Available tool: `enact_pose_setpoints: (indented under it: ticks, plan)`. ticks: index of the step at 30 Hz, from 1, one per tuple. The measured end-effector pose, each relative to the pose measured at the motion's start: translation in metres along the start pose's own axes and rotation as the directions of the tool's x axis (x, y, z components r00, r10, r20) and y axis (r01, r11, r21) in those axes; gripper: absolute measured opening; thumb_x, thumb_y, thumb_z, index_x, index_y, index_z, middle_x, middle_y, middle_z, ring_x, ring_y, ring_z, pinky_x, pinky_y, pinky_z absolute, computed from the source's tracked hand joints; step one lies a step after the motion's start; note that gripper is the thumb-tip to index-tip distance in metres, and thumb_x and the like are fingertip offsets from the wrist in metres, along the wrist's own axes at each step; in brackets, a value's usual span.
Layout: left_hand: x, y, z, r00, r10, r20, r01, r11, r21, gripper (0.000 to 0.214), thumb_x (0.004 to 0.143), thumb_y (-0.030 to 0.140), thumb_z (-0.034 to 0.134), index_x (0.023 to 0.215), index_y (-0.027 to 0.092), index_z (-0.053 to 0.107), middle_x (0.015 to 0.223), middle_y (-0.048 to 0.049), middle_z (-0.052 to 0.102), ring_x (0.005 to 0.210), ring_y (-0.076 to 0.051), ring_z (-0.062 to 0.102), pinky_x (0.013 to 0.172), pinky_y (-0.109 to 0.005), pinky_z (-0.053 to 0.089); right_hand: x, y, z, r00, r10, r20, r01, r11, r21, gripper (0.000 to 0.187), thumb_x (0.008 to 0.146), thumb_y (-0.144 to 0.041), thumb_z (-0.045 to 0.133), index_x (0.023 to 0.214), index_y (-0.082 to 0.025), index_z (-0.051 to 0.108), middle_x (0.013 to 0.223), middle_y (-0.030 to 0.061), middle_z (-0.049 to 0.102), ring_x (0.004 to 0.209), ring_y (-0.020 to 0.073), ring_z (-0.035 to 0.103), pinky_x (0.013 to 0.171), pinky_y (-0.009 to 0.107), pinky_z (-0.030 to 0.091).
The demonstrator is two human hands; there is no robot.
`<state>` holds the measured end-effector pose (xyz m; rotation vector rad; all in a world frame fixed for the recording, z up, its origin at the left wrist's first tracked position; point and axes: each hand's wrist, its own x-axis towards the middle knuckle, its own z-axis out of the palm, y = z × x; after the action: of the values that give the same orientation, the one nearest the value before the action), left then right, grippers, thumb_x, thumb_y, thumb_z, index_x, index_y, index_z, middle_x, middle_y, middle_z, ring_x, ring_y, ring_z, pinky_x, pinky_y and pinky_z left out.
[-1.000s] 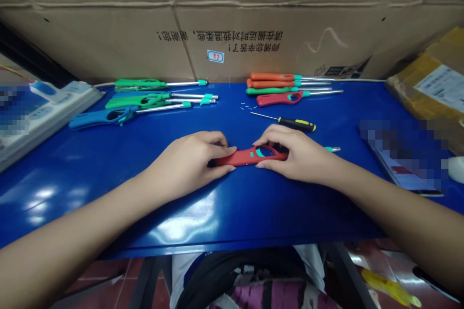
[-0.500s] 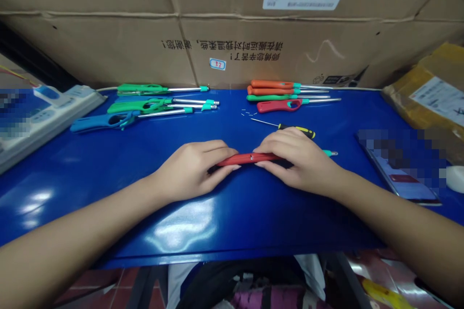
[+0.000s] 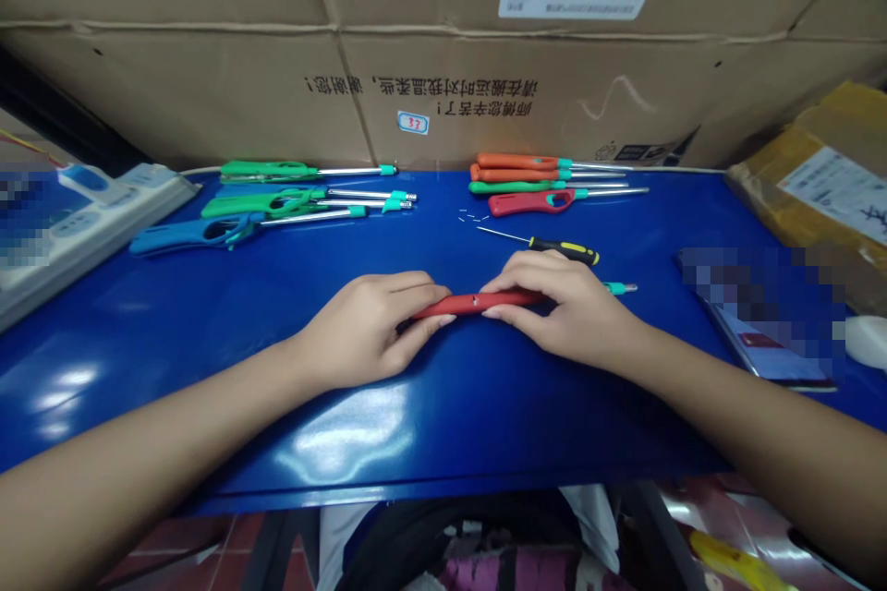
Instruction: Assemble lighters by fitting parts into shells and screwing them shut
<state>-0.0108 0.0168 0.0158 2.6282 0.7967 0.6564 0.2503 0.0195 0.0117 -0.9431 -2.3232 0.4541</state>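
Observation:
Between my two hands lies a red long-neck lighter [image 3: 463,304], held lengthwise just over the blue table [image 3: 263,443]. My left hand [image 3: 388,323] pinches its left end between thumb and fingers. Farther along, my right hand [image 3: 554,300] grips the right part, covering much of it. A teal tip on a short metal end shows beyond my right hand. Close behind that hand is a black and yellow screwdriver [image 3: 565,249], its shaft pointing left. Several tiny white slivers [image 3: 473,217] are scattered near the screwdriver's tip.
Green and blue lighters [image 3: 267,203] lie at the back left. Orange, green and red lighters [image 3: 530,180] lie at the back right. A white power strip [image 3: 103,222] sits on the left, a phone [image 3: 762,332] on the right. A cardboard box [image 3: 236,92] stands behind everything.
The lighter's teal tip shows slightly farther left beside my right hand. Both hands keep their grip in nearly the same place; the whole view has shifted slightly.

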Motion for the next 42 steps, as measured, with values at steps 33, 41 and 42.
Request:
enact_pose_setpoints:
  ticks: [33, 41, 42]
  plan:
    - [0.012, 0.002, -0.009, 0.764, -0.621, 0.173, 0.522, 0.438, -0.732, 0.037, 0.092, 0.050, 0.067, 0.093, 0.014, 0.077, 0.055, 0.0004, 0.059, 0.047, -0.008, 0.050, 0.046, -0.019, 0.041, 0.000, 0.009, -0.011, 0.966, -0.258, -0.028, 0.242, 0.934, -0.263, 0.028, 0.102, -0.024, 0.055, 0.126, -0.020, 0.069, 0.114, 0.0106, 0.076, 0.101, 0.0205, 0.072, 0.087, 0.036, 0.059]
    - [0.004, 0.003, -0.004, 0.947, -0.166, -0.275, 0.088, 0.958, -0.273, 0.023, 0.090, 0.025, 0.075, 0.112, 0.019, 0.077, 0.109, -0.0062, 0.076, 0.098, -0.017, 0.072, 0.091, -0.026, 0.059, 0.001, 0.008, -0.012, 0.967, -0.248, -0.065, 0.233, 0.956, -0.175, 0.025, 0.099, -0.026, 0.063, 0.122, -0.020, 0.071, 0.111, 0.0087, 0.077, 0.100, 0.0185, 0.073, 0.090, 0.032, 0.060]
    - [0.003, 0.005, -0.004, 0.948, -0.122, -0.293, 0.051, 0.969, -0.240, 0.023, 0.089, 0.023, 0.076, 0.112, 0.018, 0.077, 0.108, -0.0056, 0.077, 0.099, -0.016, 0.073, 0.092, -0.024, 0.058, 0.000, 0.007, -0.012, 0.962, -0.267, -0.054, 0.256, 0.954, -0.153, 0.027, 0.099, -0.027, 0.063, 0.123, -0.019, 0.071, 0.112, 0.0093, 0.077, 0.101, 0.0185, 0.073, 0.091, 0.032, 0.060]
